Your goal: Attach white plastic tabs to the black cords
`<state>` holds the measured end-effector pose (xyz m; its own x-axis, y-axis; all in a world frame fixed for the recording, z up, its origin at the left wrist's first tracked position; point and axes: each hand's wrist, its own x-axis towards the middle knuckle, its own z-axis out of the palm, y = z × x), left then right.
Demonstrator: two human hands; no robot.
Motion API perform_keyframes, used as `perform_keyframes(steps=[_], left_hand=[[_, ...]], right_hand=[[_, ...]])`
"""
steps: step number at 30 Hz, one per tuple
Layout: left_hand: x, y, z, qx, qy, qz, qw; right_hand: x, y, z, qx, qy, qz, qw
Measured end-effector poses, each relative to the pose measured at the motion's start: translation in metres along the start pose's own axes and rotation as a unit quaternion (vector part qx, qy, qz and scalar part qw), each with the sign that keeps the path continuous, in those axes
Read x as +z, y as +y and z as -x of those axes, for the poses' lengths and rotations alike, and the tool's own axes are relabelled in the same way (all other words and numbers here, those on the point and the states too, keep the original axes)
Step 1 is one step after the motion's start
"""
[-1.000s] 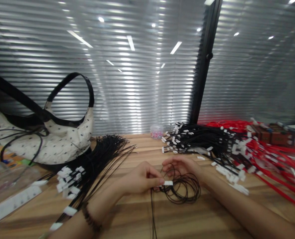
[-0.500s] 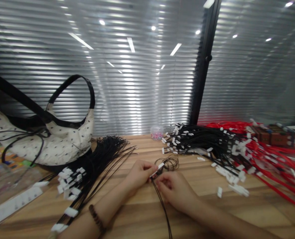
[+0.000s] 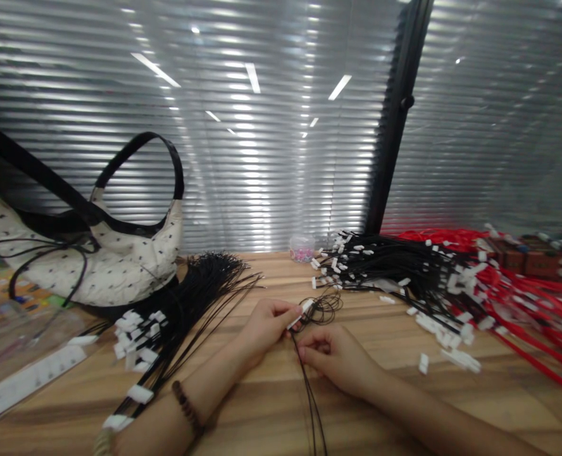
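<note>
My left hand [image 3: 272, 326] pinches a small white connector [image 3: 305, 310] between thumb and fingers. Thin black wires [image 3: 308, 386] run from beneath it toward the front of the table, and a loose coil of black wire [image 3: 327, 306] lies just behind. Close by on the right, my right hand [image 3: 331, 354] has its thumb and forefinger pressed together beside the wires, seemingly on one of them; its other fingers are curled in.
A bundle of black cables with white connectors [image 3: 136, 335] lies left, before a white patterned bag [image 3: 129, 269]. More black cables [image 3: 395, 259] and red cables [image 3: 523, 310] fill the right. Loose white connectors [image 3: 461, 361] lie there. A small clear tub [image 3: 302, 249] stands behind.
The right hand has shifted slightly down and away from the connector. The left hand keeps its pinch on the connector. The whole view has tilted slightly.
</note>
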<state>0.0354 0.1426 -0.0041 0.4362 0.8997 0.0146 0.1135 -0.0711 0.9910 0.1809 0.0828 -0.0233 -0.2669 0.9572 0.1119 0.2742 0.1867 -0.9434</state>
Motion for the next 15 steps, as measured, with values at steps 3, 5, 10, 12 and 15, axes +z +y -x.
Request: perform_keyframes(steps=[3,5,10,12,15], left_hand=[[-0.001,0.000,0.000,0.001,0.000,0.010,1.000],[-0.001,0.000,0.000,-0.001,0.000,0.026,1.000],[-0.002,0.004,0.000,0.002,-0.012,0.046,0.999],[-0.001,0.005,0.000,-0.006,-0.007,0.041,0.999],[-0.001,0.005,0.001,-0.019,0.004,0.045,0.999]], right_hand=[[0.002,-0.001,0.000,0.041,0.004,-0.030,0.999],[0.001,-0.004,0.001,0.060,0.005,-0.050,0.997],[-0.017,-0.015,0.007,0.061,-0.011,-0.105,0.993],[-0.033,-0.022,0.009,0.064,-0.060,-0.119,0.989],[-0.060,-0.038,0.012,0.047,-0.128,-0.173,0.975]])
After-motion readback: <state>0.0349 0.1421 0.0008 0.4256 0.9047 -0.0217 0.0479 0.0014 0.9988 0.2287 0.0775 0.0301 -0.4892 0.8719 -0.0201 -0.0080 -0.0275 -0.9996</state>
